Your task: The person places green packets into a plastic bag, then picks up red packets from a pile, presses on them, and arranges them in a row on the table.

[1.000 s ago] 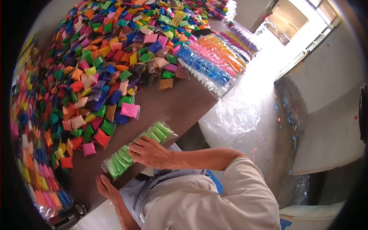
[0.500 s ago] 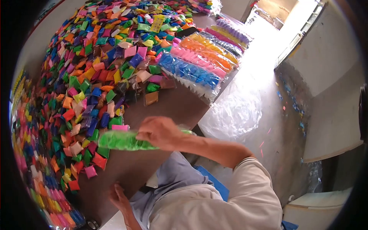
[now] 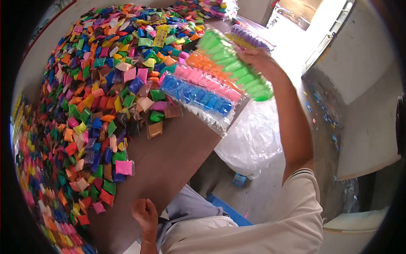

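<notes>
My right hand [image 3: 257, 61] is stretched out over the far right end of the table, gripping a strip of green packets [image 3: 232, 63] in clear plastic by its right side. The strip is slanted and covers part of the laid-out strips beneath. Below it lie a strip of orange packets [image 3: 204, 63], a strip of pink packets [image 3: 207, 81] and a strip of blue packets [image 3: 196, 95]. Close to my body, at the table's near edge, my left hand [image 3: 145, 213] is closed with its fingers curled and nothing visible in it.
A large heap of loose coloured packets [image 3: 97, 93] spreads over the left and back of the brown table [image 3: 169, 146]. A yellow printed card [image 3: 160, 36] lies on the heap. Right of the table hangs a clear plastic bag [image 3: 251, 139]. A blue stool [image 3: 228, 210] is beside my legs.
My right hand has carried the green strip from the near part of the table out to the laid-out strips at the far right. The left hand has shifted slightly rightward and its fingers have curled.
</notes>
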`<action>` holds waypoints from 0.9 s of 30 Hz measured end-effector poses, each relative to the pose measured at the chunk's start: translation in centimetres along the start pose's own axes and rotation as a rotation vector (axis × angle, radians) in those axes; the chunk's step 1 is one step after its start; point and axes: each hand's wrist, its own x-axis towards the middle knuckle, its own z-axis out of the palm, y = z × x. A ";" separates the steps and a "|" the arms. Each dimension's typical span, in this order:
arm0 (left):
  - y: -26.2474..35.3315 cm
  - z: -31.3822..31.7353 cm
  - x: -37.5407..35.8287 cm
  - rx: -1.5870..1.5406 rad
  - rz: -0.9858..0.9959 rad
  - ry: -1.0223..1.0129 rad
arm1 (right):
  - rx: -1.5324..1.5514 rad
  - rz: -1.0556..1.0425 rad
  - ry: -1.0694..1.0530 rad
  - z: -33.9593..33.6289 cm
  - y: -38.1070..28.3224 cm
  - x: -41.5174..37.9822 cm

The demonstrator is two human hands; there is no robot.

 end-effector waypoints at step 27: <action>2.3 0.7 2.5 0.251 0.113 0.000 | -0.222 0.151 0.058 -7.0 13.0 28.9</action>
